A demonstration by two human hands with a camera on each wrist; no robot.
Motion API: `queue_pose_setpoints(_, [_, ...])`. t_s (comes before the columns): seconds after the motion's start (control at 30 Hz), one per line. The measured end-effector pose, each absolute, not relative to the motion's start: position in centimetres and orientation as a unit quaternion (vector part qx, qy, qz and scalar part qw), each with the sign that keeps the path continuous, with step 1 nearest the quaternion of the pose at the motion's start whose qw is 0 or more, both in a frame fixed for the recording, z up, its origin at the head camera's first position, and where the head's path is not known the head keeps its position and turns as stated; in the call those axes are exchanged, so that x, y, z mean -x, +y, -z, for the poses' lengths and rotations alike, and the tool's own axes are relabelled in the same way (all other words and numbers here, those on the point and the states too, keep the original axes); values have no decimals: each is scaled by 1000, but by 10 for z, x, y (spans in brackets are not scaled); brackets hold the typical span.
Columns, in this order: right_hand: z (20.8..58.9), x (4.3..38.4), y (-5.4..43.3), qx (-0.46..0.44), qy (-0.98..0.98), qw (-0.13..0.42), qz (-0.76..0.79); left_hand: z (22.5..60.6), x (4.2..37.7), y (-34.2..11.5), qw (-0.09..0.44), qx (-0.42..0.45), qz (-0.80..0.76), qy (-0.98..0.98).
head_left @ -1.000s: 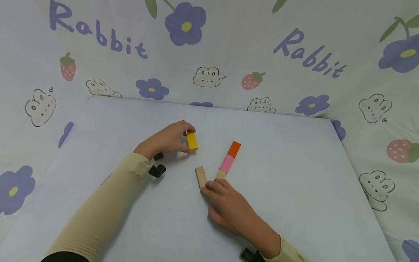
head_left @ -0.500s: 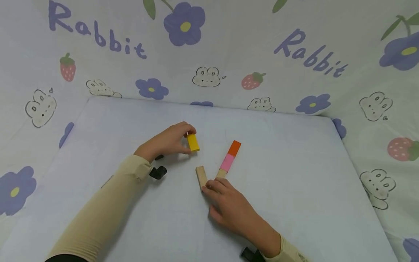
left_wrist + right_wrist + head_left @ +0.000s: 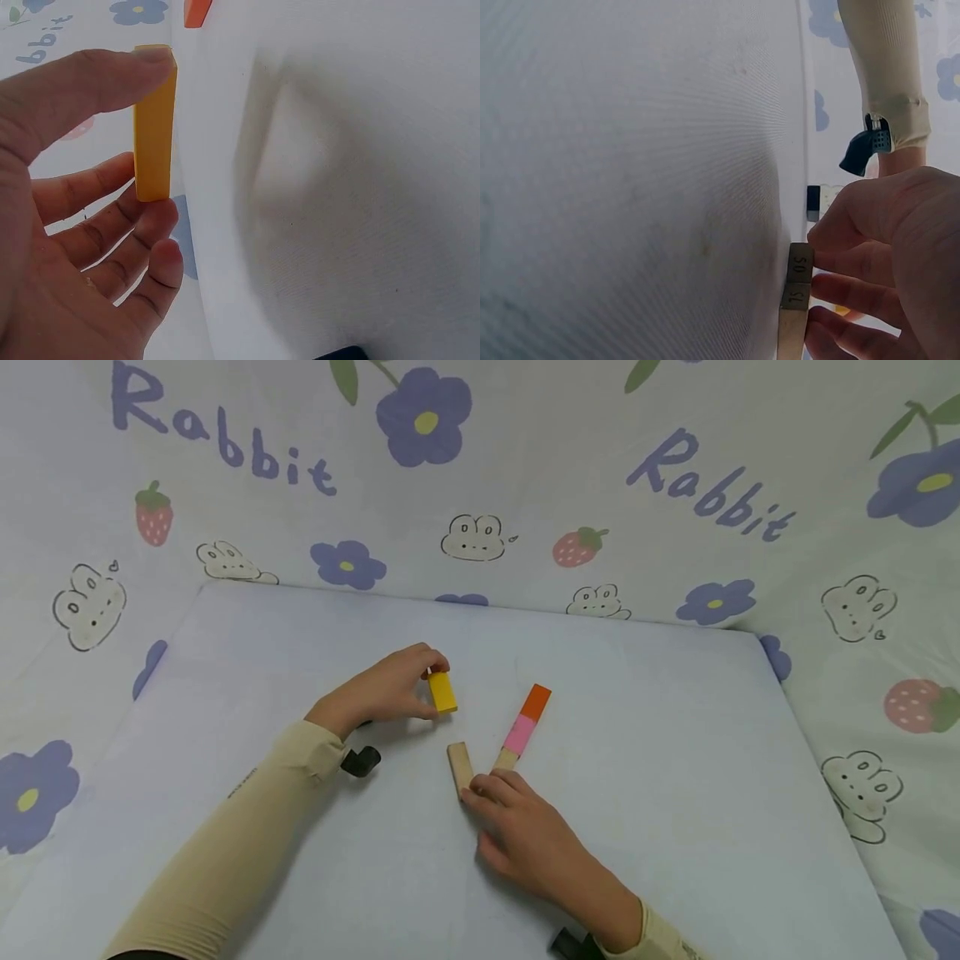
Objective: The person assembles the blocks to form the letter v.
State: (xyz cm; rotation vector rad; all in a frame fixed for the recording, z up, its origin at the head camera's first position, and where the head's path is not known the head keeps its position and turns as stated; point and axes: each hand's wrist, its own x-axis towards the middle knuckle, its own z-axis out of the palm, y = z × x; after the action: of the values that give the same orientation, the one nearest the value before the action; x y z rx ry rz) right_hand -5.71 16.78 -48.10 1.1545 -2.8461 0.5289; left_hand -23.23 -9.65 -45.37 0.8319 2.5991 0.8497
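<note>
My left hand [image 3: 390, 685] pinches a yellow rectangular block [image 3: 443, 692] between thumb and fingers. In the left wrist view the yellow block [image 3: 154, 127] is held on edge, apart from the white surface beside it. Nearer to me, the fingertips of my right hand [image 3: 528, 835] rest on the near ends of two plain wooden blocks, the left one [image 3: 459, 764] and the right one [image 3: 507, 758]. A pink block [image 3: 521, 734] and an orange block [image 3: 536, 702] continue the right one in line, making a V. Dark marks show on the wooden ends [image 3: 799, 264]; my fingers hide part of them.
All blocks lie on a white tabletop [image 3: 675, 760]. Its far edge meets a cloth backdrop [image 3: 517, 468] printed with rabbits, flowers and strawberries. Black wrist devices sit by the left cuff [image 3: 362, 762] and the right cuff [image 3: 573, 945].
The left hand has shifted slightly toward me, still holding the yellow block. My right hand and the blocks by it stay in place.
</note>
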Motion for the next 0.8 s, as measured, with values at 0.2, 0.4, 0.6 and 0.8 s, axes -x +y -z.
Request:
queue_pose_setpoints(0.2, [480,55,167,-369,-914,11,-170,453,230,-97,138,-288,-297,900])
queue_pose_setpoints(0.4, [481,55,166,-367,-913,10,-179,452,227,-97,138,-284,-295,902])
queue_pose_setpoints(0.6, [482,55,165,-364,-916,4,-169,452,224,-95,139,-288,-299,899])
queue_pose_setpoints(0.8, [479,55,166,-358,-920,-5,-160,450,224,-93,132,-294,-297,899])
